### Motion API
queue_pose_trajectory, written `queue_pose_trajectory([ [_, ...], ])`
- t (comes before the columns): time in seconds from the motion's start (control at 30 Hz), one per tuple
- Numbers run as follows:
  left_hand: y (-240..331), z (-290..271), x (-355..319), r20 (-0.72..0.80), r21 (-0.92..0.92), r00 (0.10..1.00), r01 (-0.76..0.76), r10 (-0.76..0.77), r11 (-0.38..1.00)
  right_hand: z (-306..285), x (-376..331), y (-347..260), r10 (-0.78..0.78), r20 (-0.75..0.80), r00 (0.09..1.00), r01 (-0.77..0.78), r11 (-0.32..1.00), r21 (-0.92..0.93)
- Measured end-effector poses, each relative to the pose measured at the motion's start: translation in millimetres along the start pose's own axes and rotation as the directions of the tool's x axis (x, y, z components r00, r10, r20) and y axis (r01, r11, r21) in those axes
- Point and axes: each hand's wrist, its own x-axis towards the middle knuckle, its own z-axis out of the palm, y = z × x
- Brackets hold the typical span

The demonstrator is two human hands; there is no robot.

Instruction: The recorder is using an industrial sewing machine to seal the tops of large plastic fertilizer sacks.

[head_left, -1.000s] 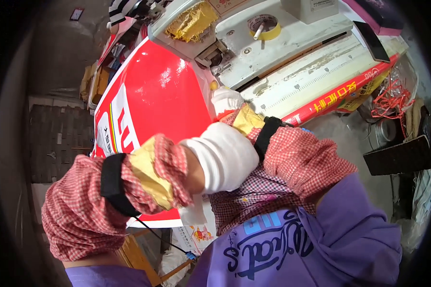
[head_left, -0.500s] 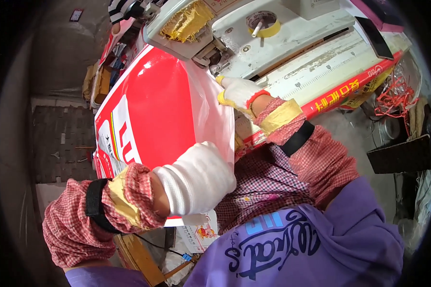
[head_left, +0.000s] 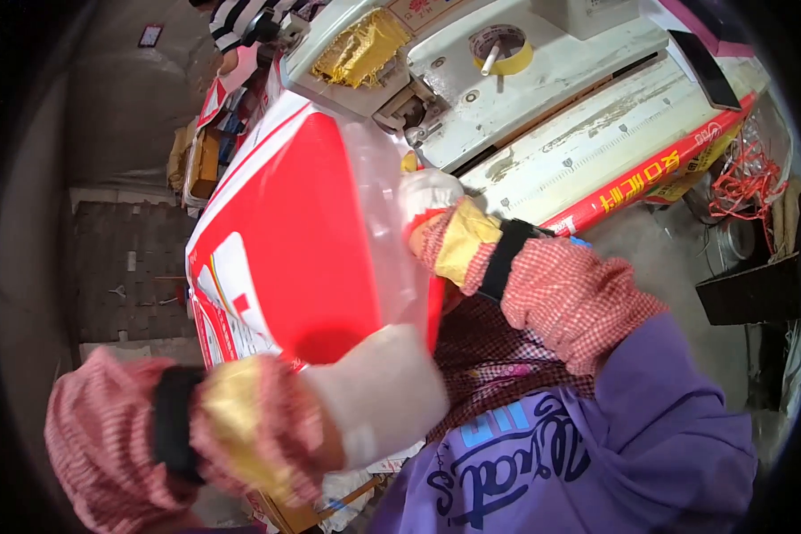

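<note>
Both my gloved hands at a red and white bag beside the machine

The bag (head_left: 307,240) spreads in front of me, left of the machine, with a clear plastic strip (head_left: 378,205) along its right side. Its upper end runs up to the machine's metal foot (head_left: 405,107). My left hand (head_left: 378,392), in a white glove, is at the bag's lower edge; it is blurred and the fingers are hidden, so I cannot tell how it is closed. My right hand (head_left: 430,198), gloved white with yellow fingertips, is at the top of the clear strip, just below the foot. Its fingers are mostly hidden, and I cannot tell whether they grip.

A yellow cloth (head_left: 360,49) covers part of the machine (head_left: 334,93). On its pale top sits a roll of yellow tape (head_left: 512,60) with a thin white stick across it. The tabletop (head_left: 561,147) is scuffed, with ruler marks, and a red strip (head_left: 632,191) with yellow lettering runs along its near edge. A black phone (head_left: 705,71) lies at its right end.

To the right are tangled red string (head_left: 748,182) and a dark box (head_left: 752,289). To the left lies a dark mat (head_left: 129,267); beyond the bag, a co-worker's striped sleeve (head_left: 234,24) shows.
</note>
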Motion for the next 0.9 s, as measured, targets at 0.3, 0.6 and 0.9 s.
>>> queue_pose_trajectory([
  [0.3,-4,-72,5,0.346,0.674,0.874,-0.485,0.342,0.558,-5,-6,-11,0.003,-0.103,0.995,-0.019,0.987,-0.157],
  [0.6,1,-103,30,0.411,0.829,0.911,-0.39,0.037,0.4,-22,-7,-16,0.089,0.098,0.991,-0.088,0.996,-0.021],
  [0.9,-28,1,-2,0.431,0.512,0.695,-0.714,0.576,0.478,15,-2,-8,0.023,-0.183,0.983,-0.033,0.998,-0.052],
])
